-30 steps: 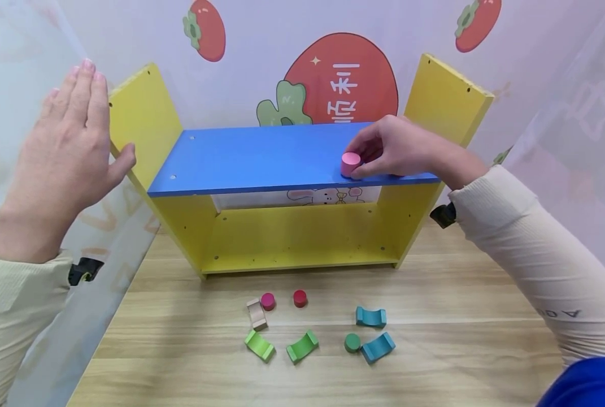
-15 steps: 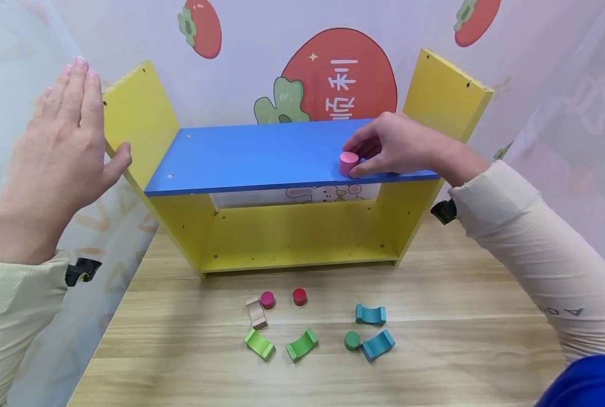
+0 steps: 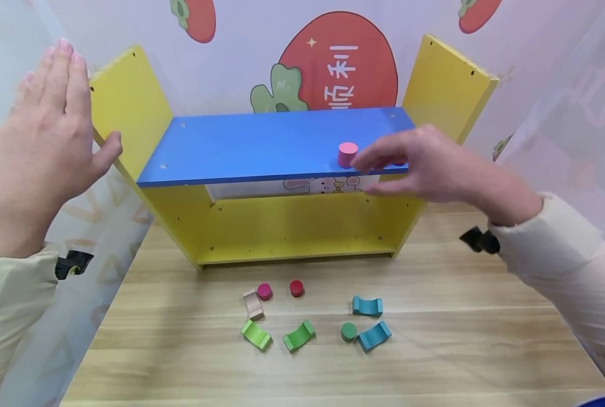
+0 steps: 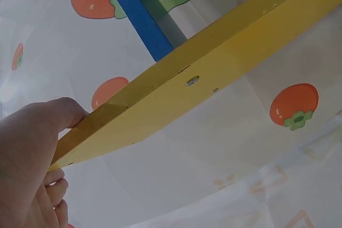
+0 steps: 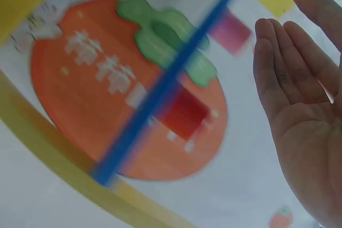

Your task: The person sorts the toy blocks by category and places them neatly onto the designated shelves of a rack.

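In the head view a yellow and blue shelf (image 3: 241,141) stands on the table. My left hand (image 3: 40,141) is at its left side panel (image 4: 160,89), fingers along the outer face and thumb over the front edge. On the blue board stands a pink cylinder block (image 3: 347,155). My right hand (image 3: 434,167) is just right of it, fingers extended and holding nothing. The right wrist view shows a red block (image 5: 184,113) on the same board, mostly hidden behind my right hand in the head view.
On the wooden table (image 3: 180,362) in front lie a magenta cylinder (image 3: 264,291), a red cylinder (image 3: 296,288), a green cylinder (image 3: 349,332), a beige arch block (image 3: 253,304), two green arch blocks (image 3: 299,336) and two blue arch blocks (image 3: 368,306). A patterned curtain (image 3: 221,73) hangs behind.
My right hand has let go of the pink cylinder and drawn back right and toward me. The cylinder stays upright on the blue board. My left hand keeps its place on the panel.
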`<move>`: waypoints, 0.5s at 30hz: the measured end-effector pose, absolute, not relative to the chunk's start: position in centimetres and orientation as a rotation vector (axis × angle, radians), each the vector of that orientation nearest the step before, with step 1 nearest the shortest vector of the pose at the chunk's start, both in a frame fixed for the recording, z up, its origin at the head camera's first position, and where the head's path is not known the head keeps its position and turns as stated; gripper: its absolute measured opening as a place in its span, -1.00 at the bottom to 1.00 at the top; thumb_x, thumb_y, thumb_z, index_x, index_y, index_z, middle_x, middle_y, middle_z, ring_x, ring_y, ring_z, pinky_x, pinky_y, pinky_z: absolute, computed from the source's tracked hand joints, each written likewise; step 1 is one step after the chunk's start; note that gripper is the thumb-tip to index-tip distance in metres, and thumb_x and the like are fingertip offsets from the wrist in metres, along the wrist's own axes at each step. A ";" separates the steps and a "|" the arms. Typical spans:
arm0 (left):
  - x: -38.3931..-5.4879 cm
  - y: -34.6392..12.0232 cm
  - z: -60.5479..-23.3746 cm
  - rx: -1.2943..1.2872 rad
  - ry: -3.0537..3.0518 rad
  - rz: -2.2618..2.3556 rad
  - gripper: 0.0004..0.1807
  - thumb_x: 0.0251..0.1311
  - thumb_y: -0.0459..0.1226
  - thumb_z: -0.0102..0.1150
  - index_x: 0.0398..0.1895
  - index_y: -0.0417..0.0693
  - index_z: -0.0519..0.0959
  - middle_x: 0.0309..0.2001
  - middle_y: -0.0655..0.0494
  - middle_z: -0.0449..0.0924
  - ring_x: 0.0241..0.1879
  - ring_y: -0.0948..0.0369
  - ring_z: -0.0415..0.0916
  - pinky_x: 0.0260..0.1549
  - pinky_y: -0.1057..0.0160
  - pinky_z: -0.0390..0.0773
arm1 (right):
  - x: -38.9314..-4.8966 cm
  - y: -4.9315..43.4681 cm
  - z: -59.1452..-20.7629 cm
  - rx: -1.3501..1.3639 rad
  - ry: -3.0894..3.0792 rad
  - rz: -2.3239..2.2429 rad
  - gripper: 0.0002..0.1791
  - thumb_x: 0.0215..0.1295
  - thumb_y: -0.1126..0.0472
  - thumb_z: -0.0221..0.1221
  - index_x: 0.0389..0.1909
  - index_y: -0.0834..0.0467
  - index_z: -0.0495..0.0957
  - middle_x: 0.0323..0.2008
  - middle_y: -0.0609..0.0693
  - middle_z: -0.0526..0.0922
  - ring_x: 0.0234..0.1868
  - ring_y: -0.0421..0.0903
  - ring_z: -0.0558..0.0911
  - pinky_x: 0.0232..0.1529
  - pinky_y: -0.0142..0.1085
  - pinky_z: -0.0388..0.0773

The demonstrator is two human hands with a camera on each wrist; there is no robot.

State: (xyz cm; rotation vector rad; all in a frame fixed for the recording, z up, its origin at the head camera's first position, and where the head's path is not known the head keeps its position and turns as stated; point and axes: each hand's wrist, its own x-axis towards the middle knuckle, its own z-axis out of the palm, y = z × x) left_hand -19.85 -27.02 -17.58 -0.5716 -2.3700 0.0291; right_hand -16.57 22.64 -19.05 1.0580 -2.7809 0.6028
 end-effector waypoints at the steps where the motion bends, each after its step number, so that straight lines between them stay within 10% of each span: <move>1: -19.8 -27.0 -17.4 -0.558 -2.391 0.028 -0.03 0.31 -0.17 0.07 0.66 -0.42 -0.10 0.69 -0.35 -0.10 0.70 -0.24 -0.10 0.68 -0.22 -0.05 | -16.4 22.8 -19.9 1.086 -2.786 0.629 -0.57 0.22 0.25 0.51 0.13 0.02 0.75 0.01 -0.09 0.83 0.03 -0.10 0.82 0.06 -0.13 0.79; 15: -19.5 -27.0 -17.1 -0.500 -2.469 0.050 0.00 0.34 -0.20 0.10 0.67 -0.42 -0.17 0.72 -0.30 -0.20 0.72 -0.19 -0.20 0.69 -0.19 -0.13 | -12.8 23.4 -37.1 1.174 -3.127 0.942 -0.59 0.29 0.21 0.46 0.16 0.02 0.73 0.06 -0.08 0.81 0.05 -0.10 0.78 0.08 -0.18 0.78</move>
